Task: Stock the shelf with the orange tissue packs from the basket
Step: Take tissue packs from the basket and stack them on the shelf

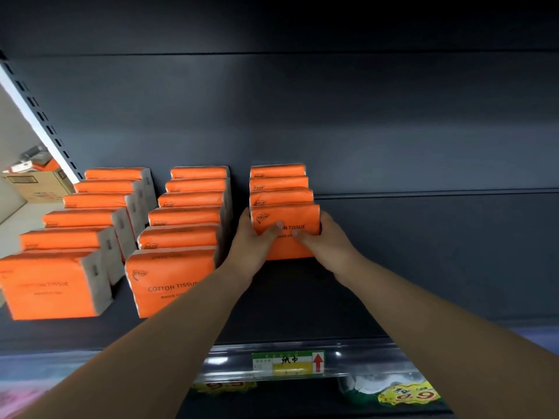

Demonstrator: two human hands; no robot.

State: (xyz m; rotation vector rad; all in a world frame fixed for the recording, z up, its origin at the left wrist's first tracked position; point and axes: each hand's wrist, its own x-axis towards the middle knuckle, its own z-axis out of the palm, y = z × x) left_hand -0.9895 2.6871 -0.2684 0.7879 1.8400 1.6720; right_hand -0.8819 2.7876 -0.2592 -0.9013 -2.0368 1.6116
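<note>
Both forearms extend forward and upward from the lower edge of the view and converge on one orange tissue pack (286,220). The left hand (252,240) grips the pack's left end, with the fingers wrapped behind the edge and the thumb laid across the front face. The right hand (328,240) grips the right end in mirror fashion, its thumb on the front face near the lower middle.

The pack stands upright on the dark shelf (423,267), printed face toward the camera, wording level. Its long axis runs left to right, parallel to the shelf's front edge. It sits at the front of the right row (279,184), just in front of three packs standing behind it. The middle row (184,219) and the left row (78,225) each hold six packs in the same orientation. A price label (287,362) sits on the front rail below the hands.
</note>
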